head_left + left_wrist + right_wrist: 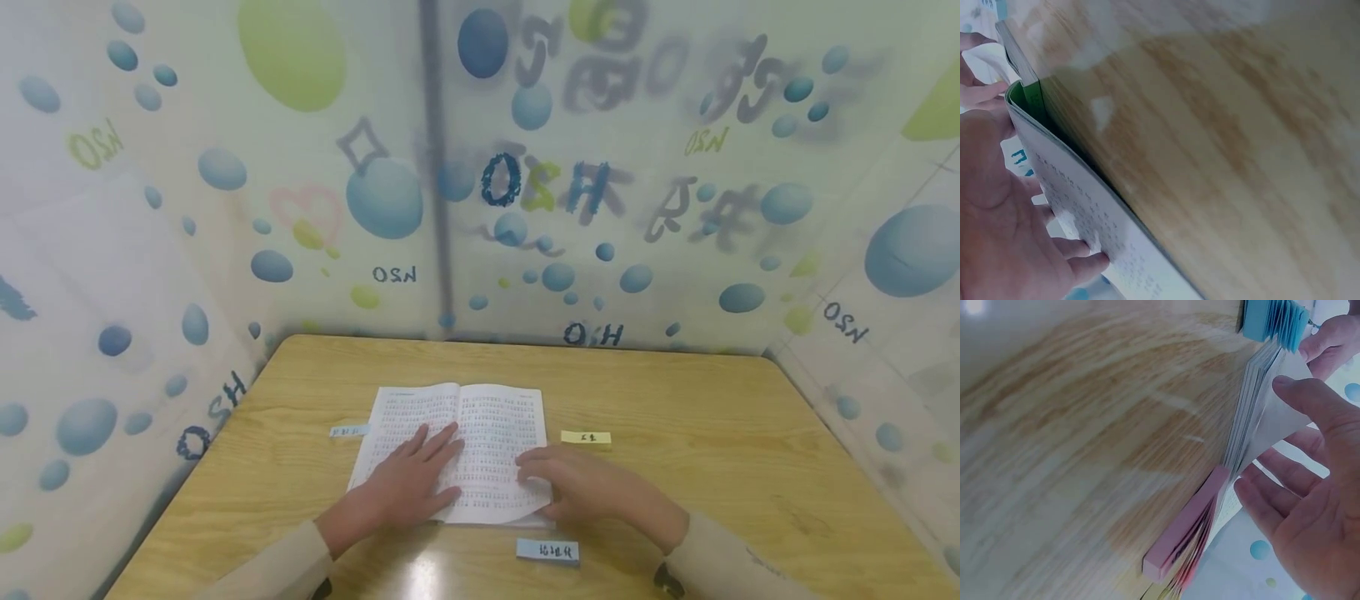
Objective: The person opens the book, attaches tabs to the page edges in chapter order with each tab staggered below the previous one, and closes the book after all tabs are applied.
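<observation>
An open book [498, 417] with printed lines of text lies on the wooden table. My left hand [408, 479] rests on its left page, fingers spread and pointing toward the gutter. At the lower right corner, my right hand [581, 483] pinches a page, fingers on top and thumb at the underside. In the right wrist view that page [1279, 419] bends up from the stack between thumb and fingers. The left wrist view shows the book's near edge, with green [1034, 97] visible at the spine.
A blue sticky-note pad [547, 551] with handwriting lies in front of the book. To the right is a yellow pad [587, 439]; a light blue one [349, 431] sits at the left edge. The right wrist view shows a pink pad [1185, 525]. Patterned walls [525, 283] border the table.
</observation>
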Action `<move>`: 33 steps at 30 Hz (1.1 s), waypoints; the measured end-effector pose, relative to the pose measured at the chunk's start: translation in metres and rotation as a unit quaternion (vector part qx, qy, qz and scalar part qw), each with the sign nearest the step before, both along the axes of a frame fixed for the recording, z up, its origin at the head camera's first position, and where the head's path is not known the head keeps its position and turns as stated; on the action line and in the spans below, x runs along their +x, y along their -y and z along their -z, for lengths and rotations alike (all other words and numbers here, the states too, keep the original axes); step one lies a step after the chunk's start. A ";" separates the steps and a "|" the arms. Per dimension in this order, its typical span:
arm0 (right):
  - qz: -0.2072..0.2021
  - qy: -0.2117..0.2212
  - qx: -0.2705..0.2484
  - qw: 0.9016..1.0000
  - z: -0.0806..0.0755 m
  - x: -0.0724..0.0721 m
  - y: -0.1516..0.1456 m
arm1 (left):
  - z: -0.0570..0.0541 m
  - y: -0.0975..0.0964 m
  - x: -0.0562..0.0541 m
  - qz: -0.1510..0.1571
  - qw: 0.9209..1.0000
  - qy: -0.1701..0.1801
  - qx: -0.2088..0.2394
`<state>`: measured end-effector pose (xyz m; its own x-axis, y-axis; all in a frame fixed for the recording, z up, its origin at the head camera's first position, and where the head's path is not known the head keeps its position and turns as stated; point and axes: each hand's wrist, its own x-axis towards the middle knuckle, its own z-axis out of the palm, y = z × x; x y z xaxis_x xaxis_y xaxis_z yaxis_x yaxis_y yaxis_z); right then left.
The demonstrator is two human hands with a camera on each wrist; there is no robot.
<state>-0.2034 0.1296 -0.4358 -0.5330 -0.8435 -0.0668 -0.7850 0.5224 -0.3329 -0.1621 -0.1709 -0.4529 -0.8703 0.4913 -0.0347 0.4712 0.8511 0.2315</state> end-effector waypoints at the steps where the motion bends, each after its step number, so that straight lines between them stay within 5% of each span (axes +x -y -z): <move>1: -0.001 -0.002 -0.004 1.000 0.000 0.000 0.000 | 0.001 0.001 0.000 0.002 1.000 0.003 0.002; 10: 0.004 0.013 -0.012 1.000 -0.004 0.002 0.000 | -0.005 0.000 0.000 0.012 1.000 0.018 0.013; 21: 0.012 0.050 -0.036 0.998 -0.007 -0.009 0.000 | -0.021 -0.036 0.003 0.056 0.998 0.040 -0.005; 33: 0.021 0.053 -0.067 0.996 -0.022 -0.014 -0.007 | -0.015 -0.045 -0.001 0.055 0.998 0.029 -0.002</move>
<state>-0.2178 0.1365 -0.4143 -0.5640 -0.8256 -0.0129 -0.7204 0.4996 -0.4810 -0.1635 -0.1261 -0.4383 -0.8080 0.5828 -0.0867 0.5470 0.7966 0.2574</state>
